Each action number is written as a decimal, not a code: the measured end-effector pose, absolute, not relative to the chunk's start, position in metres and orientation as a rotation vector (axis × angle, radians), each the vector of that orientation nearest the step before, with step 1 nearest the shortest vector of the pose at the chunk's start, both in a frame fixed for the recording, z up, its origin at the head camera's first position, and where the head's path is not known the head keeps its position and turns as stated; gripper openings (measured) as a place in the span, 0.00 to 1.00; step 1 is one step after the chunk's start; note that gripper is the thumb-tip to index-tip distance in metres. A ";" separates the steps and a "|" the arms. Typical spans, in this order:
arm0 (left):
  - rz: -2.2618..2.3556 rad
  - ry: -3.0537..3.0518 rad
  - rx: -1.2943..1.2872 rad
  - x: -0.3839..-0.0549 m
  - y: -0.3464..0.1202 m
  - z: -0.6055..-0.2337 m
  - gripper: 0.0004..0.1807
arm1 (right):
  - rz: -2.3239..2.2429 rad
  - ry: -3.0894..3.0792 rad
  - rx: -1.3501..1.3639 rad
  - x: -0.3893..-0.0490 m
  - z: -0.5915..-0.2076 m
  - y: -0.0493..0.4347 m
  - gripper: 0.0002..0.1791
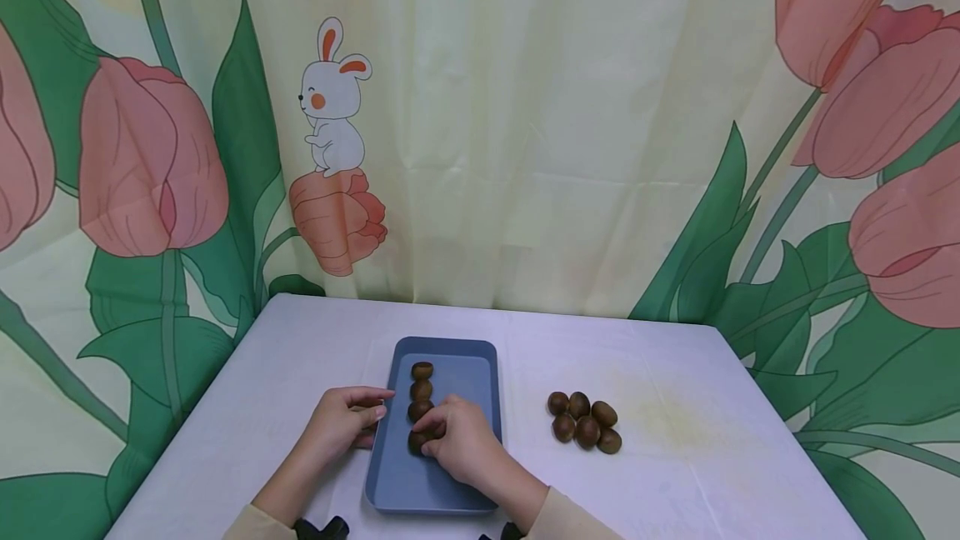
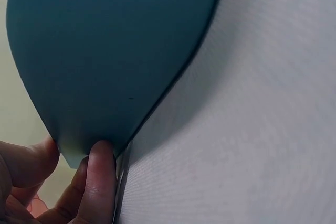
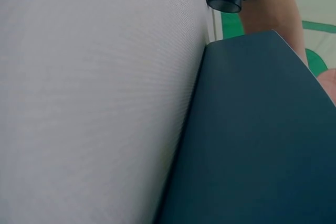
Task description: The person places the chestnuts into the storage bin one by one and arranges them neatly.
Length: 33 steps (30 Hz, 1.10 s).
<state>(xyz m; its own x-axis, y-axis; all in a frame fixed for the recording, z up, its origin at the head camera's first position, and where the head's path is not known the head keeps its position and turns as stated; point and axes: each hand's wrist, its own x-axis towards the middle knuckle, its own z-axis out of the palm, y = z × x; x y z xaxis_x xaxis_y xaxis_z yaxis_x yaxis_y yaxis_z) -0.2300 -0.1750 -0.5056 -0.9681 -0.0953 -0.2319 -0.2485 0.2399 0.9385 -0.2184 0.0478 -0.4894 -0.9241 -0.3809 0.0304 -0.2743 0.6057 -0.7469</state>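
A blue-grey rectangular tray lies on the table with a column of brown chestnuts along its left half. My right hand reaches over the tray from the right. Its thumb and fingertips pinch a chestnut at the column's near end, partly covered by the fingers. At the tray's left side, my left hand holds the rim, forefinger at its top and thumb against the outer wall. The left wrist view shows these fingertips close up on the wall. From the right wrist, only the tray's outer wall shows, without the right hand.
Right of the tray, several loose chestnuts sit grouped on the white tablecloth. A curtain printed with tulips and a rabbit hangs behind the table. Black wrist devices show at the bottom of the head view.
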 end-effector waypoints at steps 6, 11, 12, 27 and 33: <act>1.840 2.376 -0.334 -0.230 -0.175 -0.506 0.14 | -1.223 2.705 -0.553 -0.218 -0.489 0.047 0.13; 1.839 2.373 -0.338 -0.230 -0.175 -0.506 0.14 | -1.213 2.717 -0.556 -0.219 -0.490 0.047 0.13; 1.839 2.372 -0.340 -0.230 -0.175 -0.506 0.14 | -1.214 2.716 -0.557 -0.218 -0.489 0.047 0.13; 1.850 2.362 -0.326 -0.230 -0.176 -0.506 0.15 | -1.278 2.663 -0.527 -0.218 -0.477 0.061 0.14; 1.830 2.368 -0.341 -0.230 -0.175 -0.505 0.15 | -1.331 2.621 -0.500 -0.218 -0.473 0.068 0.14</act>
